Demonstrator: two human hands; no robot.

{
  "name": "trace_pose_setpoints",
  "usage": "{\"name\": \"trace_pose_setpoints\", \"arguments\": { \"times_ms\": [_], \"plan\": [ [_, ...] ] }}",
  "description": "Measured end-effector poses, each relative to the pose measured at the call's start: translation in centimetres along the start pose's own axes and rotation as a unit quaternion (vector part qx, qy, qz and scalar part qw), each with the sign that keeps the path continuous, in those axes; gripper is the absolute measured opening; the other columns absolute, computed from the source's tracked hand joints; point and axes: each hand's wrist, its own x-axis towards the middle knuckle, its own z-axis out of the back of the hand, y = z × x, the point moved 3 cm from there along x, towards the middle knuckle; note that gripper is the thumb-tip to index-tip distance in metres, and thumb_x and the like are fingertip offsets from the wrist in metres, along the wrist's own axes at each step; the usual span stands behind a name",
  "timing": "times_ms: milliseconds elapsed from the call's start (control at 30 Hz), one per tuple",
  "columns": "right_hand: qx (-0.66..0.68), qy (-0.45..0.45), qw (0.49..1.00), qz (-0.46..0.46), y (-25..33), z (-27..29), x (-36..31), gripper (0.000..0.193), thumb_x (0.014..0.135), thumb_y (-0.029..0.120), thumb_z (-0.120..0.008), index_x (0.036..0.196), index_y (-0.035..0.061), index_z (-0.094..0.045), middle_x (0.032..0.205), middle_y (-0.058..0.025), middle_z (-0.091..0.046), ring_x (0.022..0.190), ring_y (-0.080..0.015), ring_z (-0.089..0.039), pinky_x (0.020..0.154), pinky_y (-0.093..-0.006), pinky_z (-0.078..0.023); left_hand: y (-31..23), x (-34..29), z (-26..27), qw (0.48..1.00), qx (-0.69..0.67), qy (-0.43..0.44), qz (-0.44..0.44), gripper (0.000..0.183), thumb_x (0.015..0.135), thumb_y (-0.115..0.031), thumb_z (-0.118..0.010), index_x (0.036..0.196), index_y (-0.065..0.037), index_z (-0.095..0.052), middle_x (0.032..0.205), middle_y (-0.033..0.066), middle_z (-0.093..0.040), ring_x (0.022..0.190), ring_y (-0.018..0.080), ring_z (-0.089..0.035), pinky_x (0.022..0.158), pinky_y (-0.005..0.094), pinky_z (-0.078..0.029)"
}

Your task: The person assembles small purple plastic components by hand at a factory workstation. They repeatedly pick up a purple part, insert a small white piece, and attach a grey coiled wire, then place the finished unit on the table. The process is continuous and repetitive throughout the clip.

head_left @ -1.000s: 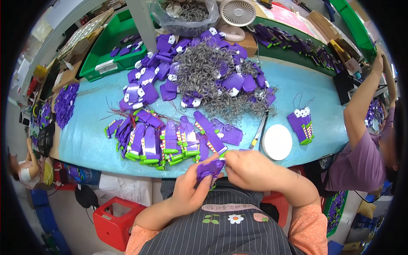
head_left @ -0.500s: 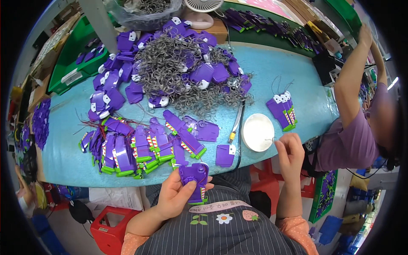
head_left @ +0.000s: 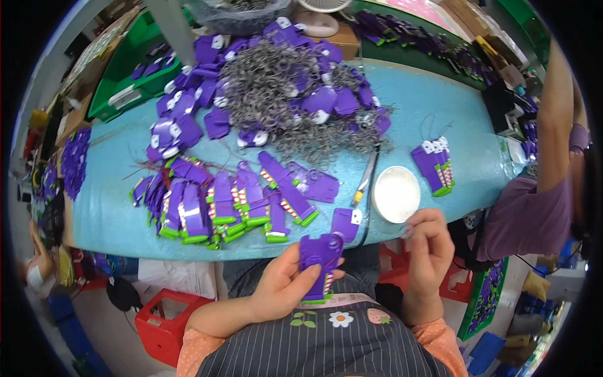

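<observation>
My left hand (head_left: pixel 286 279) grips a purple plastic part (head_left: pixel 319 256) with a green foot and a red-and-white striped edge, held upright over my lap at the table edge. My right hand (head_left: pixel 430 251) is closed in a pinch beside a round white dish (head_left: pixel 396 195); whatever its fingertips hold is too small to make out. Left of the dish lie a yellow-ended craft knife (head_left: pixel 362 185) and a purple-and-white plastic piece (head_left: pixel 344 224). Several striped, green-footed purple parts (head_left: pixel 246 198) are heaped on the table's near left, with thin dark red strands among them.
A big pile of metal rings (head_left: pixel 270 85) covers more purple pieces (head_left: pixel 181 103) at the back of the blue table (head_left: pixel 465 113). A small cluster of finished-looking purple parts (head_left: pixel 433 166) lies right. A green bin (head_left: pixel 129 81) stands back left; a co-worker's arm (head_left: pixel 556 119) reaches at right.
The table scene has shifted right and slightly up in view. My left hand still grips the purple part, now farther right in view; my right fingers stay pinched near the dish, curled further in.
</observation>
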Motion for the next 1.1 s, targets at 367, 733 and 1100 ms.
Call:
{"name": "trace_pose_setpoints", "arguments": {
  "times_ms": [367,733,1100],
  "plan": [
    [0.242,0.217,0.933,-0.152,-2.7,-6.4,-1.7,0.002,0.087,0.002,-0.050,0.088,0.0002,-0.049,0.098,-0.0098,-0.052,0.086,-0.0107,-0.051,0.075,-0.0240,-0.042,-0.3,-0.7,0.0,0.999,0.051,0.007,-0.005,0.035,0.093,-0.004,-0.035,0.126,0.004,-0.031,0.122,0.0154,-0.047,0.108,0.0206,-0.052,0.093,0.0332,-0.043],
    [0.236,0.418,0.800,-0.360,-1.5,-3.8,0.6,0.015,0.081,0.010,-0.064,0.082,0.0021,-0.051,0.074,0.0015,-0.053,0.069,-0.0030,-0.049,0.059,-0.0183,-0.039,0.0,0.0,0.1,0.937,0.279,0.207,-0.025,0.025,0.088,-0.009,-0.046,0.112,-0.002,-0.049,0.092,0.0094,-0.064,0.067,0.0108,-0.058,0.057,0.0275,-0.045],
    [-0.459,0.193,0.867,0.031,-4.8,-5.7,-0.7,0.058,0.062,0.020,-0.076,0.110,0.0013,-0.050,0.102,-0.0127,-0.047,0.086,-0.0284,-0.055,0.063,-0.0356,-0.048,1.8,-2.7,1.5,0.993,-0.058,-0.027,0.100,0.042,0.092,-0.007,-0.042,0.131,-0.002,-0.028,0.120,0.0189,-0.050,0.106,0.0266,-0.055,0.089,0.0369,-0.046]
  ]
}}
